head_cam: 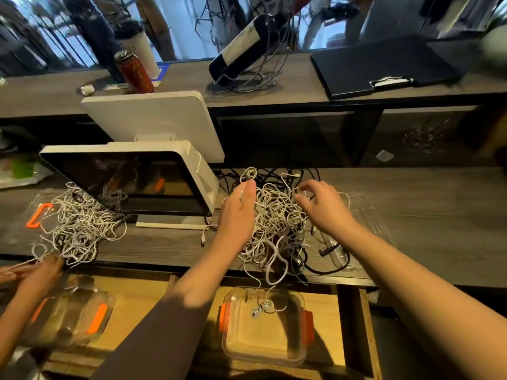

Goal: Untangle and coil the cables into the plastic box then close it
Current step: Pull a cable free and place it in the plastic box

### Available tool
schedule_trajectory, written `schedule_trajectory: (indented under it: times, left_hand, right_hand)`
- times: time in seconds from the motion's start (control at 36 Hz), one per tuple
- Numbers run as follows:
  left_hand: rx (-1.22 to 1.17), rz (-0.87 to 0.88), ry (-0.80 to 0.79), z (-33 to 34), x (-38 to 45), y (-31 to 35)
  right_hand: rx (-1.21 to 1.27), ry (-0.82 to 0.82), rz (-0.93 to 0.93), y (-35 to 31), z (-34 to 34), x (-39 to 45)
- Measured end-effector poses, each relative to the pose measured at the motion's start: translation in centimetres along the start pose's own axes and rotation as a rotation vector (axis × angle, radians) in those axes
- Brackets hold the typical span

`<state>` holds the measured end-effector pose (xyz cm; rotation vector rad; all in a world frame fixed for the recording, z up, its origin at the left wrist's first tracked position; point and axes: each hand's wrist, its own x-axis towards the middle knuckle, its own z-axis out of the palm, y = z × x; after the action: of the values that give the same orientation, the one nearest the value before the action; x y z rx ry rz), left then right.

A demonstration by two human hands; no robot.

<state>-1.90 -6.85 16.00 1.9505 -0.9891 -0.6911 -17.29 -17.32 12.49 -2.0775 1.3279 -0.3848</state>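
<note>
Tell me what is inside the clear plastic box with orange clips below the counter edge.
The plastic box holds only the end of one white cable, trailing down from the tangled cable pile on the counter. The rest of its floor shows bare. No lid is on it.

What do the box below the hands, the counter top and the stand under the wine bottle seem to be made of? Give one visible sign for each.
Plastic box: clear glossy plastic; the yellowish surface shows through, with orange clips.
Counter top: grey matt wood or laminate; grain lines run along it.
Bottle stand: probably bent metal wire, thin and shiny.
</note>
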Motion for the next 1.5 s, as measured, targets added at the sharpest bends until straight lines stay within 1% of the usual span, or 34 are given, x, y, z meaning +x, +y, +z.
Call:
schedule_trajectory:
  times: [0.06, 0.08, 0.14, 0.17, 0.22, 0.28, 0.31, 0.39, 0.47, 0.53, 0.58, 0.64, 0.69, 0.78, 0.83, 0.92, 0.97, 1.0, 1.03, 1.08, 1.17, 1.19, 1.22, 1.28, 1.33, 1.39, 1.42, 1.44, 1.47, 1.5]
  left_hand:
    - [0.021, 0.002, -0.034, 0.4, -0.2, 0.3]
    - [0.003, -0.009, -0.063, 0.6, -0.1, 0.4]
    - [-0.127, -0.064, -0.117, 0.9, -0.3, 0.9]
    - [-0.193, -0.106, -0.134, 1.0, -0.3, 1.0]
    - [-0.264, -0.125, -0.111, 0.9, -0.5, 1.2]
    - [-0.273, -0.093, -0.058, 0.7, -0.6, 1.7]
    - [-0.260, -0.085, -0.049, 0.7, -0.7, 1.8]
    - [-0.237, -0.071, -0.047, 0.6, -0.8, 1.9]
    - [-0.188, -0.057, -0.044, 0.4, -1.0, 1.9]
    - [-0.173, -0.053, -0.044, 0.5, -0.8, 1.6]
    - [-0.213, -0.044, -0.030, 0.2, -0.7, 1.4]
    - [-0.291, -0.014, -0.013, 0.0, -0.7, 1.3]
    - [-0.369, -0.009, 0.002, -0.2, -0.5, 0.9]
    - [-0.531, -0.064, 0.050, -0.7, -0.2, 0.1]
    - [-0.602, -0.108, 0.101, -1.0, -0.1, -0.4]
    - [-0.564, -0.155, 0.130, -1.3, -0.1, -1.0]
    - [-0.515, -0.199, 0.103, -1.5, -0.1, -1.5]
    - [-0.460, -0.213, 0.063, -1.7, -0.1, -1.7]
    - [-0.387, -0.218, 0.002, -1.9, -0.1, -1.9]
    - [-0.285, -0.211, -0.170, -2.5, -0.1, -2.1]
    - [-0.144, -0.188, -0.465, -3.4, -0.4, -1.9]
    - [-0.054, -0.179, -0.522, -3.5, -0.5, -1.8]
    - [0.022, -0.159, -0.539, -3.4, -0.5, -1.6]
    - [0.060, -0.079, -0.461, -3.0, -0.7, -0.9]
    - [-0.019, 0.048, -0.356, -2.5, -0.9, 0.1]
    - [-0.048, 0.139, -0.359, -2.1, -1.3, 1.4]
    - [-0.018, 0.170, -0.368, -1.9, -1.5, 2.0]
    - [0.022, 0.198, -0.336, -1.6, -1.7, 2.6]
    - [0.066, 0.220, -0.242, -1.2, -1.8, 2.8]
    - [0.095, 0.242, -0.094, -0.9, -2.0, 2.9]
  right_hand:
    - [0.218, 0.043, -0.102, -1.8, 0.0, -1.1]
    - [0.306, 0.028, -0.156, -2.7, 0.1, -1.7]
    - [0.430, -0.050, -0.242, -4.3, 0.2, -2.9]
    - [0.505, -0.091, -0.257, -4.9, 0.4, -3.3]
    - [0.690, -0.139, -0.179, -5.6, 0.9, -3.9]
    - [0.815, -0.190, -0.017, -5.6, 1.4, -4.1]
    - [0.831, -0.235, 0.030, -5.4, 1.6, -4.1]
    - [0.812, -0.332, 0.031, -4.9, 2.0, -4.5]
    - [0.917, -0.308, 0.021, -4.7, 2.0, -4.8]
    - [0.882, -0.247, 0.014, -4.6, 1.7, -4.7]
    - [0.848, -0.171, 0.036, -4.5, 1.4, -4.4]
    - [0.903, -0.091, 0.090, -4.3, 0.8, -4.0]
    - [1.064, -0.046, 0.146, -3.9, 0.1, -3.6]
    - [1.441, -0.097, 0.208, -3.4, -1.3, -3.4]
    - [1.564, -0.099, 0.233, -3.0, -2.1, -3.3]
    - [1.548, -0.045, 0.244, -2.4, -2.6, -3.1]
    - [1.540, -0.035, 0.222, -1.8, -2.6, -2.9]
    - [1.541, -0.037, 0.202, -1.6, -2.7, -2.9]
    - [1.540, -0.043, 0.181, -1.5, -2.7, -2.8]
    - [1.524, -0.056, 0.143, -1.7, -2.9, -3.0]
    - [1.357, -0.092, 0.004, -2.2, -3.3, -3.3]
    - [1.293, -0.119, -0.028, -2.4, -3.4, -3.5]
    - [1.241, -0.155, -0.044, -2.6, -3.6, -3.6]
    - [1.100, -0.226, -0.079, -2.9, -3.8, -3.8]
    - [0.881, -0.273, -0.121, -3.2, -4.2, -3.9]
    - [0.741, -0.300, -0.156, -3.6, -4.3, -4.0]
    - [0.725, -0.304, -0.159, -3.8, -4.3, -4.1]
    - [0.752, -0.294, -0.133, -4.0, -4.2, -4.1]
    - [0.818, -0.275, -0.078, -4.3, -4.1, -4.2]
    - [0.897, -0.252, -0.013, -4.5, -4.1, -4.3]
